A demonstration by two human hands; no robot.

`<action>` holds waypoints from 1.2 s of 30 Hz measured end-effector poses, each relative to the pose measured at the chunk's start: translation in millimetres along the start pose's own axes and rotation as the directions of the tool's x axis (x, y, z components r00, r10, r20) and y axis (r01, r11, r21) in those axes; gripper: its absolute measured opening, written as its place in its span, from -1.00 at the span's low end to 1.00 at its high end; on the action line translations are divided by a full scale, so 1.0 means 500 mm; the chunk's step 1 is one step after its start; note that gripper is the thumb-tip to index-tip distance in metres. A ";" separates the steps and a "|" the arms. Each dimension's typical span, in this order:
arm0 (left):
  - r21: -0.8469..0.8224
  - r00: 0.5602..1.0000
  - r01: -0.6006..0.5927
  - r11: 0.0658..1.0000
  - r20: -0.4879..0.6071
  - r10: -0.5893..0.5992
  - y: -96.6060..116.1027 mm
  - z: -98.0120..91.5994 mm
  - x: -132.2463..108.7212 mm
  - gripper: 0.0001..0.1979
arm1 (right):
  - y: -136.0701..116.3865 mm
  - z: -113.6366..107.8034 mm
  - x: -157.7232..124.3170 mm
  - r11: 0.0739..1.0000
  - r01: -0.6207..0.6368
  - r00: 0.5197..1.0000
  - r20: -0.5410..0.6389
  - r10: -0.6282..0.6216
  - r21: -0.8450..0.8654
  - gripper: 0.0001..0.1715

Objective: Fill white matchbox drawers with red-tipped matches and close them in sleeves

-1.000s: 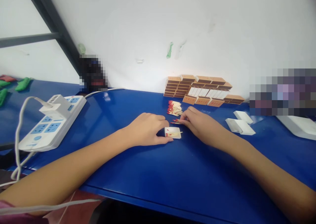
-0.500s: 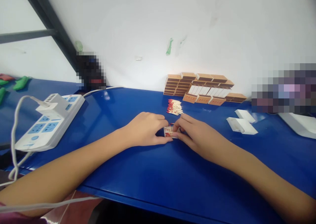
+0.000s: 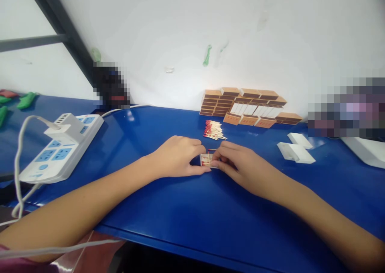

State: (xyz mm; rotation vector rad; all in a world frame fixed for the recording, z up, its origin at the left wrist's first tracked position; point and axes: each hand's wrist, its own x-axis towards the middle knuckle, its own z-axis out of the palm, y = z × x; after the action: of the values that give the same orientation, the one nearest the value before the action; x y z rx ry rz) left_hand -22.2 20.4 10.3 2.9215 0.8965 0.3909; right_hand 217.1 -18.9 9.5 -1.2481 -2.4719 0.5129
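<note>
A small white matchbox tray (image 3: 202, 157) lies on the blue table, with a few red-tipped matches in its near side. My left hand (image 3: 178, 156) steadies the tray's left end between thumb and fingers. At the right part of the tray, my right hand (image 3: 242, 164) has thumb and fingertips pinched on a match; the fingers hide that end. A single match (image 3: 212, 149) shows just behind the tray, partly covered by my right hand. Farther back lies a loose pile of matches (image 3: 214, 130), red heads mostly to the left.
Stacked matchboxes (image 3: 240, 104) stand against the wall behind the pile. White block-like pieces (image 3: 296, 150) lie at the right. A white power strip (image 3: 63, 148) with a plugged-in adapter and cable sits at the left. The blue table's front edge (image 3: 168, 251) runs below my arms.
My right hand's fingers have shifted slightly over the tray, showing more of its inside and the match behind it. My left hand stays in place on the tray.
</note>
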 end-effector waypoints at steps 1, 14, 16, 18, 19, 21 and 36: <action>-0.001 1.000 0.001 1.000 0.002 -0.001 -0.001 0.000 0.000 -0.59 | 0.000 0.001 0.001 1.000 0.004 1.000 -0.007 -0.004 0.003 -0.83; -0.008 1.000 -0.025 1.000 -0.004 0.025 0.002 0.002 -0.001 -0.60 | 0.034 -0.006 0.002 0.995 0.025 0.996 -0.086 -0.033 -0.093 -0.87; -0.009 1.000 -0.021 1.000 0.000 0.021 0.002 0.002 -0.002 -0.60 | 0.037 -0.006 0.003 0.995 0.023 0.996 -0.084 -0.032 -0.099 -0.87; -0.009 1.000 -0.019 1.000 0.003 0.019 0.002 0.001 -0.002 -0.60 | 0.039 -0.008 0.003 0.994 0.024 0.996 -0.086 -0.033 -0.104 -0.84; -0.007 1.000 -0.019 1.000 0.003 0.019 0.002 0.002 -0.002 -0.59 | 0.038 -0.008 0.002 0.994 0.024 0.996 -0.088 -0.034 -0.106 -0.82; -0.007 1.000 -0.019 1.000 0.000 0.019 0.003 0.002 -0.002 -0.59 | 0.032 -0.010 -0.001 0.994 0.028 0.994 -0.100 -0.039 -0.107 -0.81; 0.026 0.995 -0.071 0.997 -0.070 0.073 0.014 0.008 -0.004 -0.62 | -0.020 0.017 0.008 0.996 -0.029 0.992 -0.117 0.038 0.081 -0.79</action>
State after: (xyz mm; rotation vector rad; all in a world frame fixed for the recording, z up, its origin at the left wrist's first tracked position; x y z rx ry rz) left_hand -19.2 13.6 6.7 2.9854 0.8112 0.4941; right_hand 204.4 -22.7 6.8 -1.2535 -2.3142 0.5244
